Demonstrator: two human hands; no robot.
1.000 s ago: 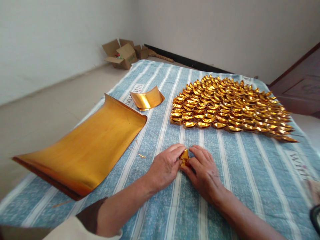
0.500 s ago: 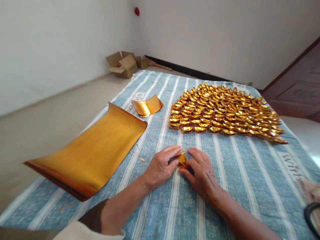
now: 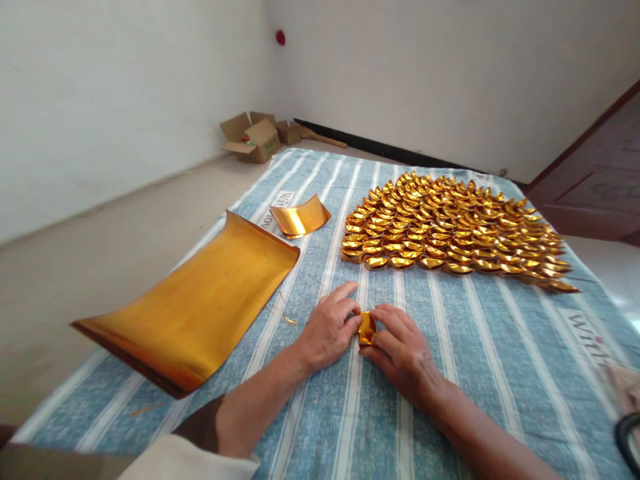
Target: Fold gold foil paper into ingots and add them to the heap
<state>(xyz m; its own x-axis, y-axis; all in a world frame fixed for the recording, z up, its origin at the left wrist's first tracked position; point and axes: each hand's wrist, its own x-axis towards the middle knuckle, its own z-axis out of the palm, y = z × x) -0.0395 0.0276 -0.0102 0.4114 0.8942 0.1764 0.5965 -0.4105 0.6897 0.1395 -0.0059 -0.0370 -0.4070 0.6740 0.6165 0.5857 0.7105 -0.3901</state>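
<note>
Between my hands is a small folded piece of gold foil paper (image 3: 367, 329), its shiny face turned up. My right hand (image 3: 404, 343) grips its right side, thumb at the near edge and fingers at the far edge. My left hand (image 3: 330, 328) pinches at its left edge with thumb and a bent finger, while another finger is raised and stretched forward. Beyond my hands, many gold foil ingots (image 3: 450, 223) stand in tight rows. To the left lies a large curled stack of gold foil sheets (image 3: 200, 300), with a smaller curved stack of gold foil (image 3: 303, 217) behind it.
A blue and white striped cloth (image 3: 310, 413) covers the work surface. Thin gold scraps (image 3: 289, 321) lie left of my hands. An open cardboard box (image 3: 253, 139) sits on the floor beyond the far left corner. A dark curved object (image 3: 627, 437) is at the right edge.
My left hand has loosened its hold and lifted a finger off the foil paper. More of the paper's gold face shows now. The view has tilted slightly.
</note>
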